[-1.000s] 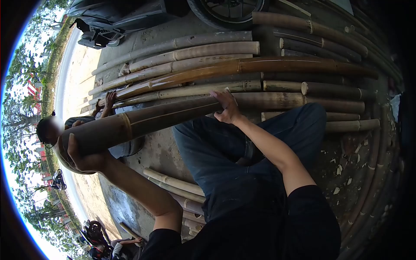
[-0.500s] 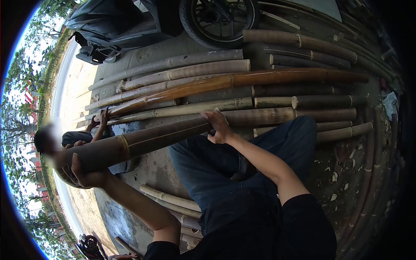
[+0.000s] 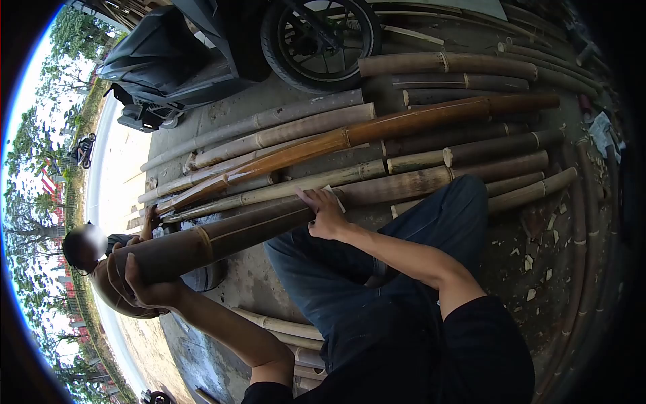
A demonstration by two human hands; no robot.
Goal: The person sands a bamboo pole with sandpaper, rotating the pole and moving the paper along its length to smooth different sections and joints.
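A thick brown bamboo pole (image 3: 259,227) slants across my lap, its near end to the left and its far part running up to the right. My left hand (image 3: 142,286) grips it from below at the left end, with the fingers curled round it. On the pole's middle lies my right hand (image 3: 328,214), its fingers wrapped over the top. A pale thin sheet (image 3: 336,198), like paper or sandpaper, sticks out from under that hand against the bamboo. How much of the sheet is under the fingers is hidden.
Several bamboo poles (image 3: 404,122) lie on the ground ahead, one glossy orange-brown. A parked motorbike (image 3: 222,60) stands behind them. Another person (image 3: 131,242) sits at the left, a hand near the poles. Bamboo chips (image 3: 531,269) are scattered at the right; more poles (image 3: 286,328) lie below.
My right hand has slid a little along the pole toward my left hand. My left hand keeps its grip. The view has shifted slightly, and a rider shows on the road.
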